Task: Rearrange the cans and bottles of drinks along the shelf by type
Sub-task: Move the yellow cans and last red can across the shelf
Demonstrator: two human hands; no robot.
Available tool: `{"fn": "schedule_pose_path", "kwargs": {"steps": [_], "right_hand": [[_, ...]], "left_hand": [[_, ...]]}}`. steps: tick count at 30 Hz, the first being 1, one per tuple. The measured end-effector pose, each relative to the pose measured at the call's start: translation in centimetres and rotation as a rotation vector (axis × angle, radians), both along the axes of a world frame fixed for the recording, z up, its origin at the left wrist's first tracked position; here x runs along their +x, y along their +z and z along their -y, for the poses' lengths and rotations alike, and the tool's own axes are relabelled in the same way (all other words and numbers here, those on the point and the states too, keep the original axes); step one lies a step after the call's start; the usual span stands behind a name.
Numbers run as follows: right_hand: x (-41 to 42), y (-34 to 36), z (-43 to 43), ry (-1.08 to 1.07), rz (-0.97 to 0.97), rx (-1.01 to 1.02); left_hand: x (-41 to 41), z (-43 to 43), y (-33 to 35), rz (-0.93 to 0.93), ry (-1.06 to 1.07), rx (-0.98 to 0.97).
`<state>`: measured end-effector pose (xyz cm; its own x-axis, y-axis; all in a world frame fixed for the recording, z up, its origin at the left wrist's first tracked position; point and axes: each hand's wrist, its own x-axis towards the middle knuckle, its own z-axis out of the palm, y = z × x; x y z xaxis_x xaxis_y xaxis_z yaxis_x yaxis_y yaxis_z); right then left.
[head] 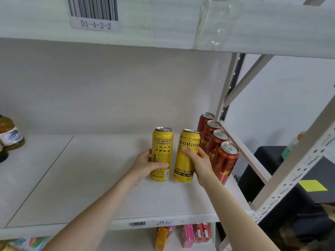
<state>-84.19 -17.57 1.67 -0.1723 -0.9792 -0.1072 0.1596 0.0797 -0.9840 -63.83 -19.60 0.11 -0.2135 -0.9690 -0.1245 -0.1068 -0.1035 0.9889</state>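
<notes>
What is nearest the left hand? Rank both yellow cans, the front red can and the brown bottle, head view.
1. Barcode yellow can, gripped by the left hand.
2. SIDKRON yellow can, just right, in the right hand.
3. Front red can, farther right.
4. Brown bottle, far left edge.

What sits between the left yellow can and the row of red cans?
In the head view, the second yellow can, gripped by the right hand.
</notes>
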Motion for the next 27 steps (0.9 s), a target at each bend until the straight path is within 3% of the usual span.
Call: {"fn": "schedule_pose_path", "kwargs": {"steps": [12, 27], "right_hand": [[-0.4, -2.7, 8.7, -0.036, -0.01, -0.103], [-0.3, -4.0, 14.1, -0.1, -0.043, -0.173]], "left_hand": [[-1.9, 8.4, -2.8, -0.01, 0.092, -0.073], [-1.6, 12.3, -5.1, -0.022, 0.17, -0.133]]}}
